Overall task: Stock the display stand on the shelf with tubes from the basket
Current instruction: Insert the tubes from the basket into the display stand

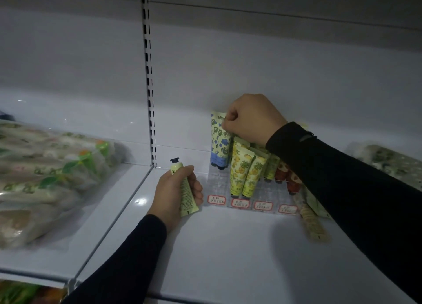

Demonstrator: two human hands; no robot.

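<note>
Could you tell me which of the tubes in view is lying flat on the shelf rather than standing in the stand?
The yellow patterned tube lying loose on the white shelf, right of the clear display stand.

My left hand (177,193) sits low in front of me, back of the hand turned up and to the left, fingers and thumb curled round a pale yellow-green tube (183,189) whose dark cap pokes out above my thumb. My left forearm, in a dark sleeve, runs up from the bottom edge to the wrist. My right hand (251,118) is higher and further forward, clenched into a fist with the knuckles to the left, fingertips pinching the top edge of a blue-flowered tube (218,141). My right forearm, dark-sleeved, slants in from the lower right.
</note>
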